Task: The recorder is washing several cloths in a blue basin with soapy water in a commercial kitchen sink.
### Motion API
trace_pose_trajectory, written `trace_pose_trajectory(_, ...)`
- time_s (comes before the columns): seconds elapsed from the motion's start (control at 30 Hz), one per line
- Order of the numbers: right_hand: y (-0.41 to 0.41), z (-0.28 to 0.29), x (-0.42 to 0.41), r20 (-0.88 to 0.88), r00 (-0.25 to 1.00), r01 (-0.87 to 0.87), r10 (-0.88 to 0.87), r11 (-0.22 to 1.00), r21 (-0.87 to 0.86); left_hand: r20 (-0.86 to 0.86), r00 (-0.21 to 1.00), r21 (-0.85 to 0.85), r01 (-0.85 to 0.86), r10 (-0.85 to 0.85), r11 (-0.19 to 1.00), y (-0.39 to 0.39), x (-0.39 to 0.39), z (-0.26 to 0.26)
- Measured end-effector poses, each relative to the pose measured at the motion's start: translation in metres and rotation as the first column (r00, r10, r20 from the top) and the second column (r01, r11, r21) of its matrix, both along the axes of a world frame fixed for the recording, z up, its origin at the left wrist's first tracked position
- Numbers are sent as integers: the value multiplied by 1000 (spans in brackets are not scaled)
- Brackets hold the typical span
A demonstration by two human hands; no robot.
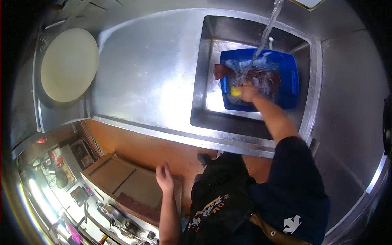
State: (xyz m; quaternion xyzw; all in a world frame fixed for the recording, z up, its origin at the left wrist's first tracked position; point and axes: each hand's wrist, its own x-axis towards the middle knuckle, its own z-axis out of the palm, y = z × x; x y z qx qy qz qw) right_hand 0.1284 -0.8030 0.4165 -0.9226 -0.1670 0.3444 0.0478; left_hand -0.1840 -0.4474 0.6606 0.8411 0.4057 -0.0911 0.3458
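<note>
A blue plastic basin (290, 65) sits inside the stainless steel sink (228, 26). Running water (266, 32) falls from above into it and churns up foam. My right hand (248, 92) is down in the basin at the wet surface, gripping a small yellow piece that looks like a sponge (235, 91). Dark brown material, seemingly cloth (271, 79), lies in the water beyond that hand. One brown end (221, 71) hangs over the basin's left rim. My left hand (165, 177) hangs away from the sink, holding nothing, its fingers loosely bent.
Left of the sink runs a steel drainboard (144, 70) with a raised front edge (171, 137). A large pale round lid or board (69, 65) stands at the far left. Below, by my left arm, are cardboard-like boxes (122, 177) and metal utensils (114, 216). A steel wall (349, 92) bounds the right.
</note>
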Motion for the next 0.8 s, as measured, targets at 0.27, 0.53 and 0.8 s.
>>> trace_pose_trajectory(0.27,-139,-131,-21,213,922,363,-324,914,-181,423,637,379,521,-644,764,-57,209,-47)
trace_pose_trajectory(0.53,-46,-35,11,96,835,550,-542,824,-138,133,729,640,454,-672,619,-37,193,-59)
trace_pose_trajectory(0.8,-6,-5,14,-54,902,418,-429,896,-148,155,757,595,441,-635,672,-28,187,-62)
